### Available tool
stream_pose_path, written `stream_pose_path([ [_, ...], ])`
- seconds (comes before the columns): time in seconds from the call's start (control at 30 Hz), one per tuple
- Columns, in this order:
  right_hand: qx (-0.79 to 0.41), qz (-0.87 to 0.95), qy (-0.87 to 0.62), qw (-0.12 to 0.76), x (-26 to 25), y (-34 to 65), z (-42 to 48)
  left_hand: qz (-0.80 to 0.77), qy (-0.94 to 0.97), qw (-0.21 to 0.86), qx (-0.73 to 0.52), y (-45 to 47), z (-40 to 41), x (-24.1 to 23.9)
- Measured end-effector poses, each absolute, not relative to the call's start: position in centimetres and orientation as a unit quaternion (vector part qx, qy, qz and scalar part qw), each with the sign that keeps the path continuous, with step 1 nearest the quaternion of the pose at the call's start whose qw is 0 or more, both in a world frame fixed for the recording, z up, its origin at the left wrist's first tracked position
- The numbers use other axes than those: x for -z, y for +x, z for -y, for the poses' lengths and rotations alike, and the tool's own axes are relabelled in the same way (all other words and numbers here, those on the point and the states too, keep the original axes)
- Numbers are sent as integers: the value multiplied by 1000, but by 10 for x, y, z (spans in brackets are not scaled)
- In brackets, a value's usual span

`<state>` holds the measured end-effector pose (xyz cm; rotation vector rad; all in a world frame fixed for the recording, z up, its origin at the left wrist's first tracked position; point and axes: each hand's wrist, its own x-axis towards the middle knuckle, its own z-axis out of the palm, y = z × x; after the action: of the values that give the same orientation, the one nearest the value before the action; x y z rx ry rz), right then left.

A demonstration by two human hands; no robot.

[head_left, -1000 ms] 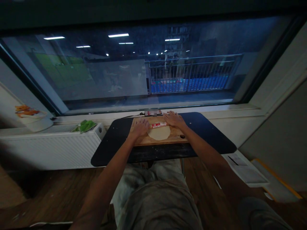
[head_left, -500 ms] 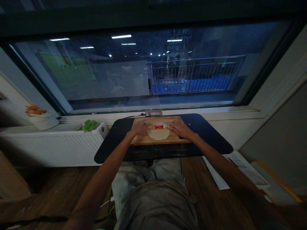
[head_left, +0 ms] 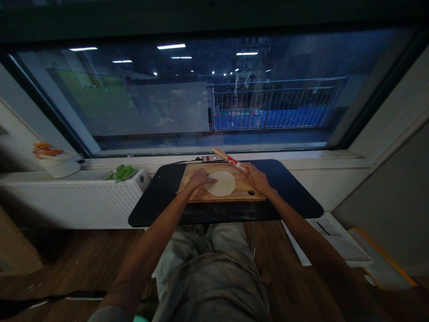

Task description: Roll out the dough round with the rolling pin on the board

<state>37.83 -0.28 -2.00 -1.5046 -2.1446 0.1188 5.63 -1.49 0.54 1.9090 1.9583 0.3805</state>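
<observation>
A thin round sheet of dough (head_left: 221, 184) lies flat on a wooden cutting board (head_left: 239, 194). My left hand (head_left: 199, 178) is at the dough's left edge, its fingers closed and one digit reaching over the rim; the underside of this grip is hidden. In my right hand (head_left: 256, 178), at the board's right side, is a rolling pin (head_left: 234, 163) with a red label. I grip the pin by one end, and its other end points up and left, raised off the dough.
The board rests on a black table (head_left: 291, 197) by a window. A phone-like device (head_left: 212, 158) with a cable stands at the table's back edge. To the left, a radiator (head_left: 83, 201) carries green leaves (head_left: 122, 172) and a white pot (head_left: 59, 164). White panels (head_left: 338, 237) lie low on the right.
The rolling pin has gone from lying level across the dough under both hands to slanting upward in my right hand alone. My left hand has let go of it and moved onto the dough's left edge.
</observation>
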Motion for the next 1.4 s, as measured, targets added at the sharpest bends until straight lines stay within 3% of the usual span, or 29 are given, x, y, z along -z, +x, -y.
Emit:
stream_pose_path([
  [0.3, -13, 801, -549, 237, 23, 376, 4, -659, 677, 246, -217, 54, 1, -2],
  [0.57, -4, 797, -556, 235, 21, 375, 7, -650, 681, 222, -253, 72, 6, -16],
  [0.73, -1, 791, -561, 244, 20, 376, 6, -658, 707, 39, -255, 77, 4, -73],
  [0.87, -27, 771, -577, 267, 21, 378, 5, -579, 789, -85, -190, 83, 18, -96],
  [1.03, -47, 765, -588, 258, 22, 379, 5, -503, 859, -37, -87, 80, 61, -46],
  [1.17, -52, 770, -582, 255, 23, 379, 3, -531, 842, 2, -95, 65, 87, -4],
  [1.4, -28, 773, -579, 258, 28, 381, -1, -602, 791, 8, -108, 51, 78, 17],
])
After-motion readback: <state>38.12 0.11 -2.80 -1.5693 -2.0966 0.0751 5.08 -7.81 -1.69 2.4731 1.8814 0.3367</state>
